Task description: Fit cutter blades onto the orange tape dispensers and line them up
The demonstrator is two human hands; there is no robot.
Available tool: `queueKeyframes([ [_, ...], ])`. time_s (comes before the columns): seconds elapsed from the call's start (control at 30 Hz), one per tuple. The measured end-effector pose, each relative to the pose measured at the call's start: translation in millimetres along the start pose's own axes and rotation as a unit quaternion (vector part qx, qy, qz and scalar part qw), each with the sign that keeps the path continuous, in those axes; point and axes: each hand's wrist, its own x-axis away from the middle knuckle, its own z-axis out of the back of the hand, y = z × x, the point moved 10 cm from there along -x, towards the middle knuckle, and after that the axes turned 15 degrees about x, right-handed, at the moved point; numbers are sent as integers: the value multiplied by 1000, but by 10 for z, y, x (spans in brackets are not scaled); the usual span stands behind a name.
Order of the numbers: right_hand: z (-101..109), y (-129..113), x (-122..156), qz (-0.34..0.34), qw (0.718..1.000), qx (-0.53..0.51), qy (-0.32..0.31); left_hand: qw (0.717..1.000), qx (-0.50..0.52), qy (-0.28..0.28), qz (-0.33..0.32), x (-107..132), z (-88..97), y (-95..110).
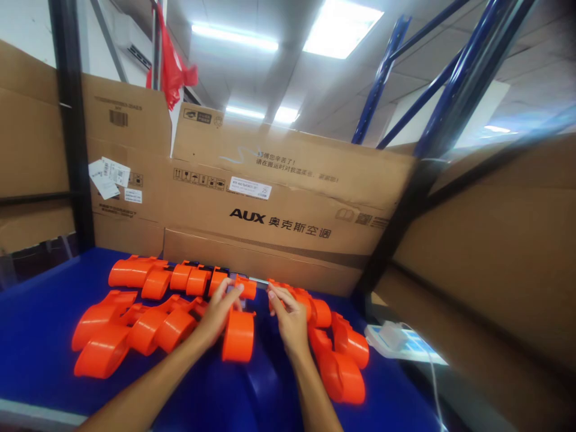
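Observation:
My left hand (pixel 220 309) is closed on an orange plastic ring-shaped piece (pixel 246 288), thumb and fingers at its left side. Just below it, another orange ring-shaped piece (pixel 238 337) rests on the blue surface (pixel 263 384). My right hand (pixel 290 318) has its thumb and fingertips pressed together a little further right. A thin pale metal strip (pixel 259 281) shows between the two hands. Whatever the right fingers pinch is too small or hidden to name; more orange pieces lie directly behind that hand.
Several orange pieces stand in rows at left (pixel 101 351) and in a cluster at right (pixel 344 375). A cardboard wall (pixel 279 240) closes off the back, with dark rack posts (pixel 396 228) beside it. A white power strip (pixel 405 343) with a cable lies at the right edge.

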Motion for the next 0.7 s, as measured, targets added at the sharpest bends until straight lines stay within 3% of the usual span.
queueKeyframes([
  [0.2,-55,-104,31,20,999,3,-30,1000,-20,-8,8,6,-31,10],
  [0.47,-116,-241,63,63,996,33,-61,997,-44,-61,12,34,-135,6],
  [0.57,-162,-213,53,64,994,40,-76,998,-47,-49,-4,29,-115,67],
  [0.7,-257,-35,62,25,992,78,-95,999,-7,13,-30,-27,51,185],
])
